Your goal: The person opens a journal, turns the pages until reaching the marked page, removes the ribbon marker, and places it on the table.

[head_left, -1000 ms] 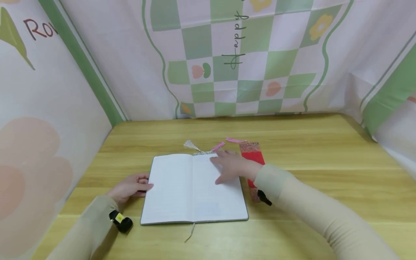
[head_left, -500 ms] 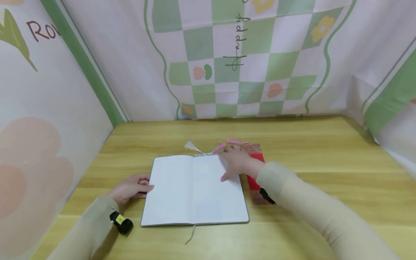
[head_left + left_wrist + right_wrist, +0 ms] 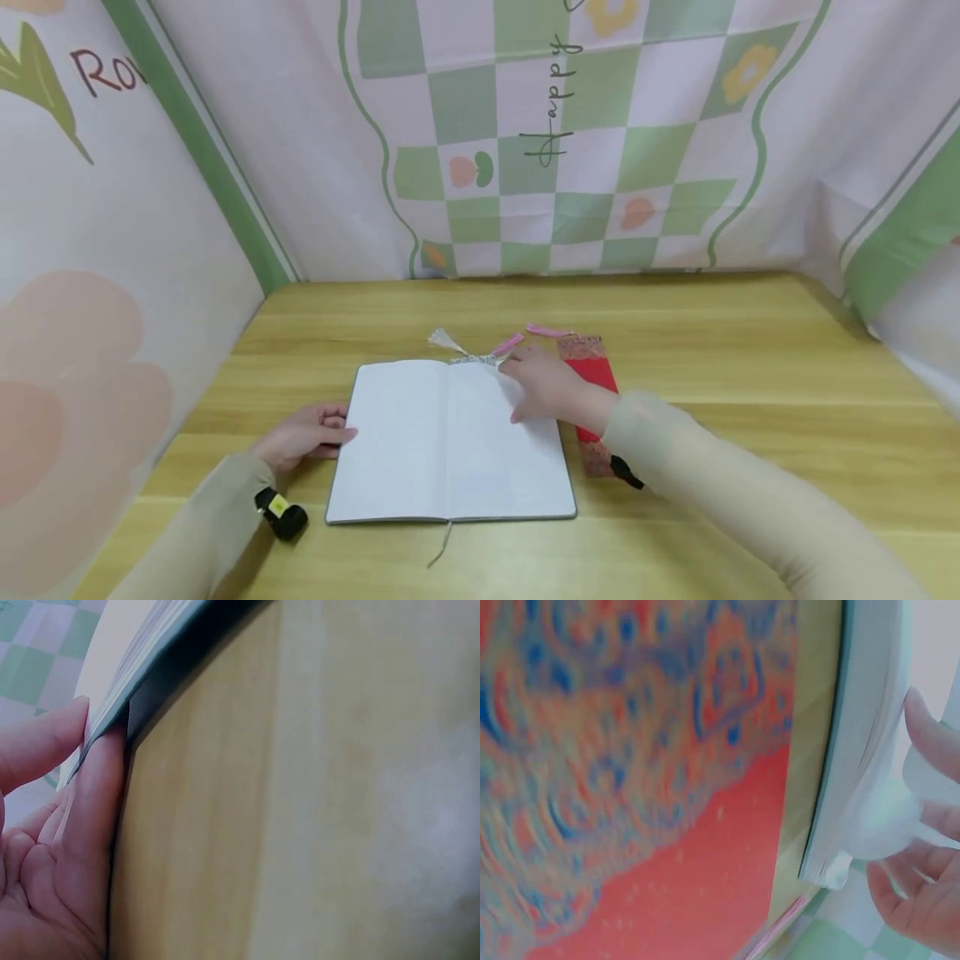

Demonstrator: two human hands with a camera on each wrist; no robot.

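Observation:
An open notebook (image 3: 397,442) with white pages lies on the table. My left hand (image 3: 303,435) grips its left edge, thumb on the pages and fingers (image 3: 94,817) under the dark cover. At the top right corner, my right hand (image 3: 551,383) pinches a page (image 3: 881,821), which curls up between thumb and fingers in the right wrist view. A narrow patterned strip (image 3: 474,360) shows at the notebook's top edge, with a white tassel (image 3: 446,338) and a pink tassel (image 3: 508,343) beside it. A red patterned bookmark (image 3: 597,372) lies right of the notebook, partly under my right wrist.
The red bookmark's pink tassel (image 3: 550,332) points left. A thin ribbon (image 3: 441,546) hangs from the notebook's lower edge onto the wooden table (image 3: 712,350). Printed cloth (image 3: 525,217) hangs behind the table and along both sides.
My right hand has moved from on the right page toward its top right corner, and a page there is now lifted. The left hand stays at the left edge.

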